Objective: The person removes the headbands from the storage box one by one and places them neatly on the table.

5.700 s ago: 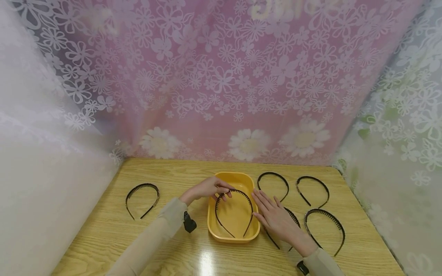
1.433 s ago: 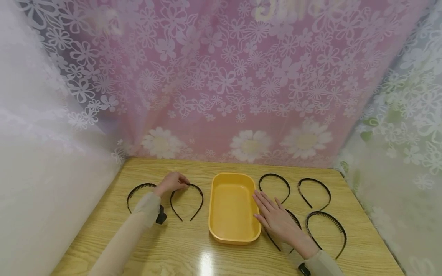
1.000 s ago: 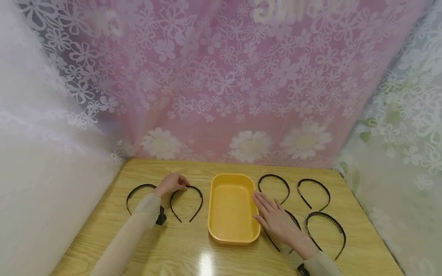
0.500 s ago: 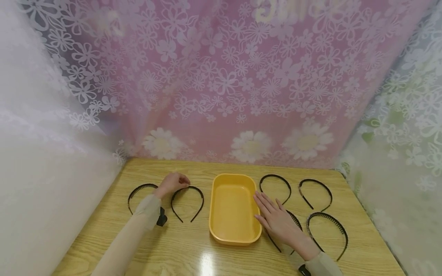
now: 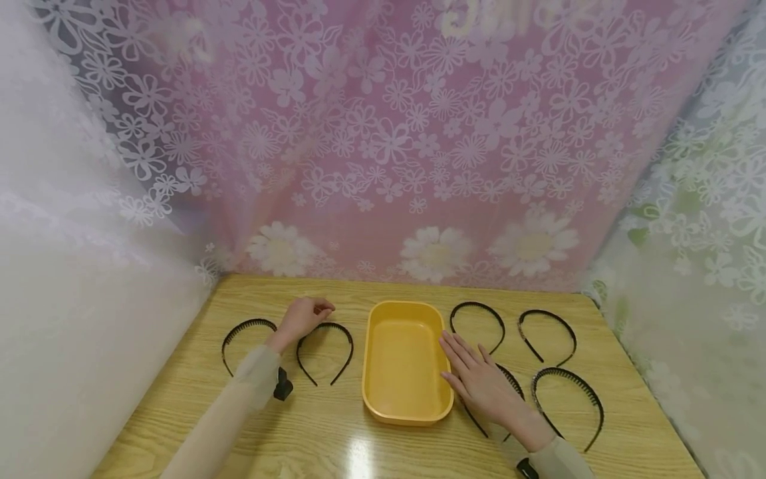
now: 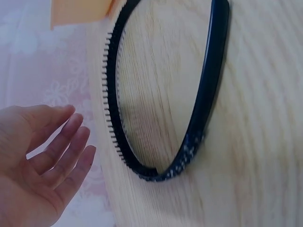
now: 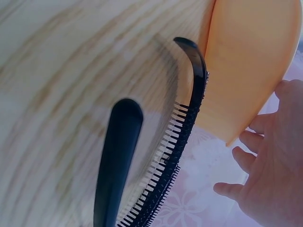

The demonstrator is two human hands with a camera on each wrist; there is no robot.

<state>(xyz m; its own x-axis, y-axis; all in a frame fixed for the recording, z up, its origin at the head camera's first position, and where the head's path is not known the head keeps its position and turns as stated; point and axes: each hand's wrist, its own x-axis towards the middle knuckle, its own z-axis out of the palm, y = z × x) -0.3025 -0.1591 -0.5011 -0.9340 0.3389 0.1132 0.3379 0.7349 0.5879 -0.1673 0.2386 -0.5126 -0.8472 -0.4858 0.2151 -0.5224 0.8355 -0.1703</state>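
Note:
Just past the top of a black toothed headband [image 5: 351, 347] on the table, my left hand [image 5: 304, 318] hovers with loosely bent fingers. The left wrist view shows a gap between those fingers and a headband [image 6: 218, 56] with a speckled section. My right hand [image 5: 481, 382] has its fingers stretched out against the right side of a yellow plastic basin [image 5: 407, 421]; in the right wrist view its fingertips touch the basin wall [image 7: 251, 61]. Nothing lies inside the basin. Partly hidden under my right hand and forearm is another headband [image 5: 511, 379].
A second headband [image 5: 230, 330] lies at the left, partly covered by my left wrist. To the right of the basin are more headbands: one at the back [image 5: 475, 305], one farther right [image 5: 547, 313], one nearer the front [image 5: 565, 372]. A floral curtain [image 5: 419, 166] backs the wooden table [image 5: 323, 439].
My left hand carried a headband out of the basin and laid it on the table to the left. Its fingers have since let go and moved slightly away. My right hand has stayed put.

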